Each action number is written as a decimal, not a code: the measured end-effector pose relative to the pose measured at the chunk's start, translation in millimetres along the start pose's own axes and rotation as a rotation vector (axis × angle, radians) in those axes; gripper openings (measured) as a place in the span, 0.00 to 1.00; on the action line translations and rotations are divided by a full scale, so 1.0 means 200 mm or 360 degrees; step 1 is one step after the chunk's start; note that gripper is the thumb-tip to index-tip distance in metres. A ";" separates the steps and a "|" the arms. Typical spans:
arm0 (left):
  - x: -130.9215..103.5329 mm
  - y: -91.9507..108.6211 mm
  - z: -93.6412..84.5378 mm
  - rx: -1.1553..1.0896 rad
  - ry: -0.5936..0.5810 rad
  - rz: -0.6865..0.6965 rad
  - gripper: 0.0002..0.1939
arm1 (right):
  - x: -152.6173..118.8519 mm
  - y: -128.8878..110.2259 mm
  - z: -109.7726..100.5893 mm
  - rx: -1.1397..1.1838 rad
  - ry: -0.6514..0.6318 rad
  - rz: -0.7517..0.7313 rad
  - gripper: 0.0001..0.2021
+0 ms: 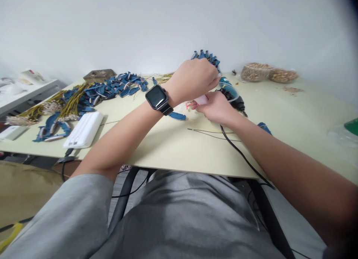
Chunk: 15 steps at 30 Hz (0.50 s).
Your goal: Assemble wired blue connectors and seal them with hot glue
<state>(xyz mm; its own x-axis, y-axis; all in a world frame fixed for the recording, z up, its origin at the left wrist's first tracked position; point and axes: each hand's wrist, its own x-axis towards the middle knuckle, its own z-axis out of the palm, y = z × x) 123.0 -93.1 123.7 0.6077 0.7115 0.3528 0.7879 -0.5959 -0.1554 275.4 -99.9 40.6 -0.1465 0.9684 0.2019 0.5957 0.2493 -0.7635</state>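
Observation:
My left hand [195, 76], with a black watch [156, 96] on its wrist, is closed above the table. What its fingers hold, if anything, is hidden. Just below and to the right, my right hand [219, 106] is wrapped round a pale pink piece [201, 99]. A small red-pink part [191, 105] shows at its fingertips. One curved blue piece [178, 116] lies on the table beside the left wrist. Behind the left hand stands a cluster of blue pieces [205, 56]. A thin dark wire [207, 132] lies in front of the right hand.
Blue pieces [123, 83] and yellow-green wire bundles [74, 96] cover the left of the table [167, 150]. A white power bank [84, 130] lies near the front edge. Bags of brown bits [256, 72] stand at the back right. A black cable [242, 154] crosses under the right forearm.

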 end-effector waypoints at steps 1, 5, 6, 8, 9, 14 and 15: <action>0.00 0.00 0.00 0.0002 0.0001 -0.0004 0.34 | 0.00 0.00 0.00 0.0007 0.0009 -0.0008 0.13; 0.00 0.00 0.01 0.0021 0.0019 0.0017 0.33 | -0.02 0.00 0.00 0.0018 0.0028 -0.0049 0.11; 0.00 0.00 0.01 0.0021 0.0028 0.0019 0.33 | -0.02 0.00 0.00 0.0029 0.0032 -0.0057 0.11; 0.00 -0.01 0.02 0.0014 0.0046 0.0017 0.31 | -0.03 0.00 0.00 0.0050 0.0033 -0.0064 0.10; 0.00 -0.01 0.02 0.0024 0.0068 0.0016 0.30 | -0.03 -0.01 0.00 0.0052 0.0037 -0.0063 0.09; 0.01 -0.01 0.04 0.0151 0.0139 0.0061 0.32 | -0.03 -0.03 0.00 0.0002 0.0073 -0.0014 0.04; 0.01 -0.01 0.04 0.0158 0.0132 0.0056 0.32 | -0.03 -0.03 0.00 -0.0005 0.0072 0.0007 0.03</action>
<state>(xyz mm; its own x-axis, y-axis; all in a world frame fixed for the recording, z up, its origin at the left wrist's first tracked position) 123.9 -88.5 117.3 0.6281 0.6551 0.4198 0.7747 -0.5772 -0.2584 272.9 -107.9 44.5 -0.1082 0.9680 0.2262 0.5988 0.2451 -0.7625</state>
